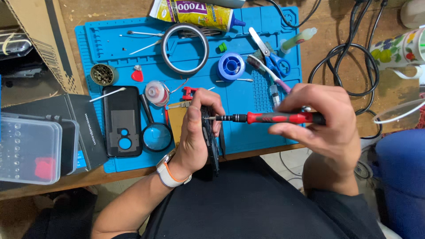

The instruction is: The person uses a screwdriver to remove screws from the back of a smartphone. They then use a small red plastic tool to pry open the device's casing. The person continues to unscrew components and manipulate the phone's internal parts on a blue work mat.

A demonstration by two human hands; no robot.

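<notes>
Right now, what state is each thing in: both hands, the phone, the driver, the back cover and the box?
Left hand: gripping the phone on edge.
Right hand: closed round the screwdriver handle.
Phone: upright on its edge.
Screwdriver: horizontal, tip at the phone.
Back cover: off, lying flat on the mat.
Clear plastic box: lid shut.

Red-and-black screwdriver (274, 117) over a blue mat (248, 102).

Bare forearms; white watch band w/ orange edge (170, 173) on left wrist; black clothing.
</notes>
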